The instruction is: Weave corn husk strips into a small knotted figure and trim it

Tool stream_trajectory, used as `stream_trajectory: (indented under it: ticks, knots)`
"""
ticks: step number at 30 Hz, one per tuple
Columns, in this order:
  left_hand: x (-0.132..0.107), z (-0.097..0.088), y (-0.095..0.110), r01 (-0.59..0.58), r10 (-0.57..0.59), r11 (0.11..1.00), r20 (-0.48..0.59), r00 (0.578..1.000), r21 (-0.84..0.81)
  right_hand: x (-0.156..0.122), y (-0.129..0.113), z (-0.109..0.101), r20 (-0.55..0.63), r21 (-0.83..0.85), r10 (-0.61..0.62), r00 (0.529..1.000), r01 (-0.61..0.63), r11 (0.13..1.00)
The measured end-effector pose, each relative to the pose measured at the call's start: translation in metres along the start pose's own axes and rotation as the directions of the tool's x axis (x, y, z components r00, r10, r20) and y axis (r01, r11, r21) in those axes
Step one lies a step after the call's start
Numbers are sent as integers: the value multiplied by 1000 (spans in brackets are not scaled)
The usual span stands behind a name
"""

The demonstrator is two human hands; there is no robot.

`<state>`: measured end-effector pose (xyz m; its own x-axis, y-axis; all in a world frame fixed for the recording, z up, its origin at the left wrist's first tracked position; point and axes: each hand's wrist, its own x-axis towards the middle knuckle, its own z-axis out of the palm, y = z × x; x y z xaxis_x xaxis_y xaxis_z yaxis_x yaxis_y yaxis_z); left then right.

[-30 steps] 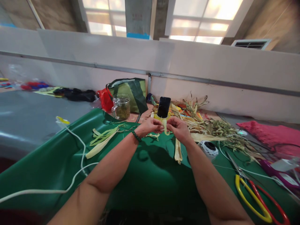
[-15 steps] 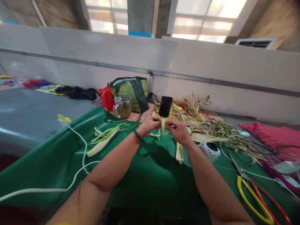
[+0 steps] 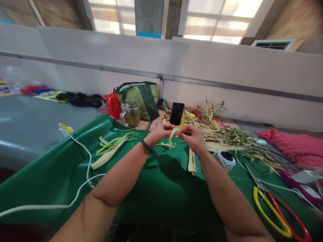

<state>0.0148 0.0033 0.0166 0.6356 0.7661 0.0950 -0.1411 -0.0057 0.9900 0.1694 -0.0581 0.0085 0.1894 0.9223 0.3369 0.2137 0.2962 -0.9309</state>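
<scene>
The pale husk strip point(image 3: 172, 136) hangs in a curve above the green sheet point(image 3: 148, 198), its upper end between the two hands. The left hand point(image 3: 158, 134) has thumb and fingers closed in a pinch on it; the right hand point(image 3: 193, 138) pinches just beside, likewise nearly closed. Detail at the fingertips is too small to tell. In the inspector's judgement, a light, even pinch, with the strip kept flat, would limit splitting. A phone point(image 3: 177, 113) stands behind; the thread spool point(image 3: 225, 159) and scissors point(image 3: 271, 201) lie rightward.
</scene>
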Motion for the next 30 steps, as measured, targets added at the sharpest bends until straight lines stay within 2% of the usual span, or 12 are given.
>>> stream_trajectory:
  ticks: [4,11,14,17,20,23,27,30]
  knots:
    - [-2,1,1,-16,15,999,25,1000,28,0,0,-1,-22,-15,1,1000,-1,1000]
    - [4,-4,-4,4,-4,999,-22,1000,39,1,4,-1,25,67,27,999,-28,997]
    - [5,-5,-3,0,1,1000,-56,998,16,0,5,0,20,20,-64,998,64,998]
    - [4,-5,0,21,-21,1000,-55,998,-3,-4,4,1,8,-121,-218,976,217,969]
    - [2,-4,2,73,-74,997,-30,997,-37,-6,2,-1,56,-292,-364,930,364,885]
    - [1,-3,3,123,-124,989,-5,992,-78,-6,0,-4,123,-396,-452,884,461,794]
    - [0,-1,1,118,-120,986,-8,993,-114,-4,0,-7,122,-437,-470,874,472,766]
    - [0,1,-1,70,-74,993,-45,996,-90,-3,0,-6,95,-402,-417,904,418,815]
